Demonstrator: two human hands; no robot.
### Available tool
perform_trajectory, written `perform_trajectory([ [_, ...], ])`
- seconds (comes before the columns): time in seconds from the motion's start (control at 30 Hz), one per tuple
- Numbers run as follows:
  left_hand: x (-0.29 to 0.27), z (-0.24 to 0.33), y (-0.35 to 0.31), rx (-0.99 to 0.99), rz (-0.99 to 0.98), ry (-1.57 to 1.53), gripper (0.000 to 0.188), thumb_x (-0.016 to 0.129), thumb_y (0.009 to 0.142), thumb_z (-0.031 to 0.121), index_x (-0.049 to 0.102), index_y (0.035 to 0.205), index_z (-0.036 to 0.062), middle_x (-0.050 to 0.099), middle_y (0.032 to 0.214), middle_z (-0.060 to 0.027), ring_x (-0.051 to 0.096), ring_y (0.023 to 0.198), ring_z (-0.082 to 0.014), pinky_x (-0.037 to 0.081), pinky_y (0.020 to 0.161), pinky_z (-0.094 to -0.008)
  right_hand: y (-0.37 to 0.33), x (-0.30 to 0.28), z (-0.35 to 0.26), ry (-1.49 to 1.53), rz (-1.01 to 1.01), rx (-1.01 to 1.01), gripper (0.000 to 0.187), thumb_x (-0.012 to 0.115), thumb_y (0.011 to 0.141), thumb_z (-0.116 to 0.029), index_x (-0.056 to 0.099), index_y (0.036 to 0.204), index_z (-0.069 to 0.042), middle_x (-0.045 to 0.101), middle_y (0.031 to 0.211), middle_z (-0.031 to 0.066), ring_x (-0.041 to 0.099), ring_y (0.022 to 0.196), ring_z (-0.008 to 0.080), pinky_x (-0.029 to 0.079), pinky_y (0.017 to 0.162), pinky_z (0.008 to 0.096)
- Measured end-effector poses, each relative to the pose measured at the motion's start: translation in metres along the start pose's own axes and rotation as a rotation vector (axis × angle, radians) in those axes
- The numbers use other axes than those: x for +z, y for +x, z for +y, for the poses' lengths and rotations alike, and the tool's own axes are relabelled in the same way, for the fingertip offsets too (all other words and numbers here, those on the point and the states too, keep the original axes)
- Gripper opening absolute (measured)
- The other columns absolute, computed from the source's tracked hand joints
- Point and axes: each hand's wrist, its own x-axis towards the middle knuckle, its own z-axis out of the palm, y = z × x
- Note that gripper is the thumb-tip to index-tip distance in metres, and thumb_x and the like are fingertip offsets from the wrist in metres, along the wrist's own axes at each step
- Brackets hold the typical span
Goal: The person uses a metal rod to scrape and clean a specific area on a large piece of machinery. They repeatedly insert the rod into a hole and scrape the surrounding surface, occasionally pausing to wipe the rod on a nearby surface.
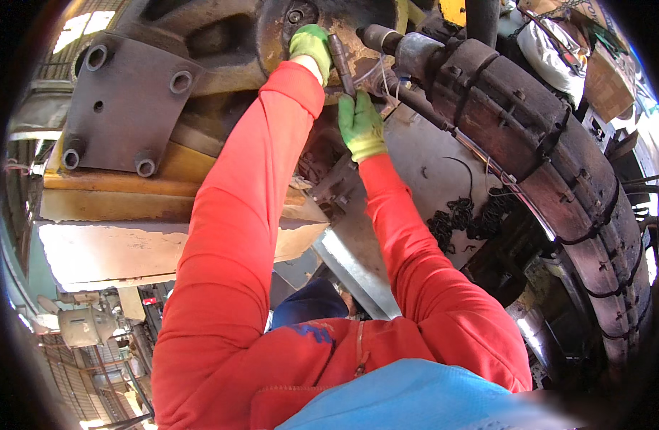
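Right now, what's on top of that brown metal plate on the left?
Four metal collars sit near the corners of the metal plate, with a small hole between the left two. Whatever lies underneath is covered.

Cluttered workshop interior, sunlit opening [78,30] at upper left, gridded surface [65,376] at lower left, pale flat surface [423,154] right of centre, white sack [552,63] and brown carton [609,84] at upper right, strong daylight along the right rim.
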Motion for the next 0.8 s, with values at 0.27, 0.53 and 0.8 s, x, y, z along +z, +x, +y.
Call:
perform_trajectory([
  [0.27,0.076,-0.033,0.015,-0.199,0.042,-0.69,0.012,0.06,0.076,0.018,0.063,0.085,0.0107,0.063,0.08,-0.0076,0.059,0.072,-0.0238,0.047,0.061,-0.0349,-0.006,-0.002,-0.008,0.001,0.002,-0.034,0.031,0.046,0.088,-0.034,0.051,0.092,-0.004,0.058,0.079,0.0231,0.056,0.071,0.0432,0.043,0.06,0.0497],
  [0.53,0.152,-0.074,0.033,-0.249,0.033,-1.158,0.012,0.051,0.084,0.025,0.059,0.087,0.0155,0.058,0.077,-0.0025,0.053,0.071,-0.0181,0.043,0.062,-0.0313,-0.014,0.006,-0.015,0.025,-0.011,0.009,0.034,0.046,0.087,-0.038,0.049,0.09,-0.004,0.057,0.072,0.0251,0.054,0.066,0.0454,0.041,0.057,0.0527],
  [0.8,0.179,-0.081,0.042,-0.053,0.21,-1.153,0.015,0.061,0.072,0.022,0.067,0.081,0.0114,0.063,0.08,-0.01,0.061,0.076,-0.0264,0.049,0.065,-0.0339,-0.013,0.006,-0.017,0.103,0.03,0.012,0.035,0.045,0.088,-0.039,0.05,0.094,-0.005,0.058,0.075,0.025,0.055,0.068,0.0459,0.042,0.059,0.0526],
])
